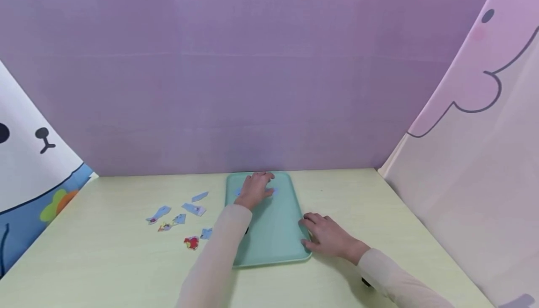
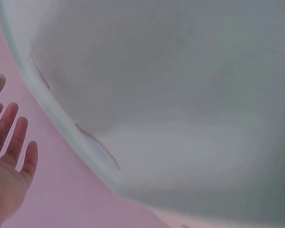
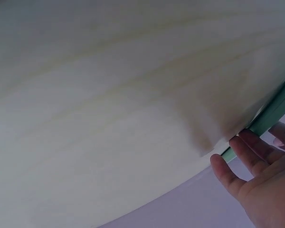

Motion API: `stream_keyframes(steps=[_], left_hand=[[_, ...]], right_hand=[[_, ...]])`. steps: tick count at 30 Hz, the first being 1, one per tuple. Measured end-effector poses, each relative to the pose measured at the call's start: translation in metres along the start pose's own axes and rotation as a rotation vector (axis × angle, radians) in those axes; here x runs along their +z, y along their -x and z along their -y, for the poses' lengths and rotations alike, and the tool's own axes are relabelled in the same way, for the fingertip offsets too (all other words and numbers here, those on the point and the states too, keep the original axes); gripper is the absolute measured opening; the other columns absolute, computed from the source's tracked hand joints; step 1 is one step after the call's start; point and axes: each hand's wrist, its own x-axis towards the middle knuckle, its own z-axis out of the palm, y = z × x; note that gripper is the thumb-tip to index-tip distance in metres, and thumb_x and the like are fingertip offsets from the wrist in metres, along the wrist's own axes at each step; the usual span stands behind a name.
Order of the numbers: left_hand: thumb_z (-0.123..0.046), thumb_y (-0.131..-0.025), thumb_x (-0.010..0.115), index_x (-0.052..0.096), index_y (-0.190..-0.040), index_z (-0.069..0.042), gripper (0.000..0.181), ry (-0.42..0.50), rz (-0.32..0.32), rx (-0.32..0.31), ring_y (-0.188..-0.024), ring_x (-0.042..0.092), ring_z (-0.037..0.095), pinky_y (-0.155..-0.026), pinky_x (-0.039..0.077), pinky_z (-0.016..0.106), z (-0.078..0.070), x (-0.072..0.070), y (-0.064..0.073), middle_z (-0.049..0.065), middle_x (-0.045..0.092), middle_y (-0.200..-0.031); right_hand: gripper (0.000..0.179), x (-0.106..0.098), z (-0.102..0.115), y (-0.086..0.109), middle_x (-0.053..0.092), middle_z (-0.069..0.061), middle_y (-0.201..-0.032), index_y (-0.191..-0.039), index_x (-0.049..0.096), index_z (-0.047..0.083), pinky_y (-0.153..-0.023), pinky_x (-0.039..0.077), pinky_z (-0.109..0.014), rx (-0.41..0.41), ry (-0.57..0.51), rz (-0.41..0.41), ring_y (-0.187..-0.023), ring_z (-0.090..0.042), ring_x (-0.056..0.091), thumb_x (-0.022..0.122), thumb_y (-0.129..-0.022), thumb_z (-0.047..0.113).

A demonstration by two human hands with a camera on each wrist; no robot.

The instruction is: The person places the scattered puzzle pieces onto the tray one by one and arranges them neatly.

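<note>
A pale green tray (image 1: 275,233) lies on the table in the head view. My left hand (image 1: 254,189) is over its far end, fingers spread and holding nothing. Two light blue cut pieces (image 1: 275,191) show on either side of that hand, partly covered by it. In the left wrist view the left hand (image 2: 12,171) has extended fingers, and a thin piece (image 2: 99,146) lies near the tray's rim. My right hand (image 1: 330,238) rests at the tray's right edge. Its relaxed fingertips (image 3: 218,164) lie along the green rim (image 3: 275,107) in the right wrist view.
Left of the tray, several cut picture pieces are scattered on the table (image 1: 105,252): a blue strip (image 1: 200,196), a blue-white piece (image 1: 194,209), a red one (image 1: 192,242) and others. A purple cloth (image 1: 269,88) stands behind, with printed cloths at both sides.
</note>
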Motion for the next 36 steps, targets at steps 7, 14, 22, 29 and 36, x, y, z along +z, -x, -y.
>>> stream_keyframes(steps=[7,14,22,29,36], left_hand=[[-0.024,-0.082,0.068,0.058,-0.117,-0.014,0.038,0.031,0.04,0.051,-0.1,0.057,0.021,-0.085,0.045,0.041,0.005,-0.01,0.002,0.003,0.063,-0.108],[-0.025,-0.083,0.066,0.06,-0.116,-0.013,0.035,0.01,0.082,0.098,-0.098,0.059,0.019,-0.084,0.046,0.037,0.012,-0.014,0.009,0.0,0.064,-0.105],[-0.02,-0.082,0.068,0.063,-0.11,-0.008,0.032,0.046,0.093,0.159,-0.095,0.06,0.02,-0.084,0.047,0.036,0.024,-0.026,0.026,0.003,0.065,-0.103],[-0.021,-0.081,0.069,0.064,-0.109,-0.008,0.031,0.031,0.109,0.174,-0.099,0.059,0.02,-0.087,0.047,0.034,0.036,-0.04,0.041,0.002,0.065,-0.106],[-0.022,-0.081,0.068,0.064,-0.11,-0.01,0.031,-0.01,0.118,0.196,-0.097,0.059,0.02,-0.083,0.047,0.035,0.051,-0.048,0.055,0.002,0.064,-0.106]], right_hand=[[0.048,-0.002,0.0,0.001,0.051,-0.013,-0.124,-0.123,0.052,0.006,-0.088,0.044,-0.046,0.02,-0.035,0.015,-0.115,-0.028,0.049,0.057,-0.086,0.037],[0.048,0.0,-0.002,0.002,0.051,-0.012,-0.124,-0.124,0.051,0.007,-0.088,0.044,-0.046,0.036,-0.062,0.022,-0.115,-0.027,0.049,0.057,-0.087,0.037],[0.048,0.0,-0.001,0.001,0.051,-0.013,-0.125,-0.123,0.052,0.007,-0.088,0.044,-0.047,0.031,-0.072,0.013,-0.115,-0.028,0.049,0.058,-0.086,0.037],[0.049,0.001,-0.003,0.001,0.052,-0.012,-0.123,-0.123,0.052,0.007,-0.085,0.045,-0.046,0.006,-0.057,-0.014,-0.112,-0.027,0.051,0.058,-0.086,0.038],[0.049,0.0,-0.003,0.0,0.051,-0.01,-0.123,-0.124,0.051,0.008,-0.085,0.045,-0.045,0.025,-0.06,0.007,-0.113,-0.026,0.05,0.058,-0.086,0.038]])
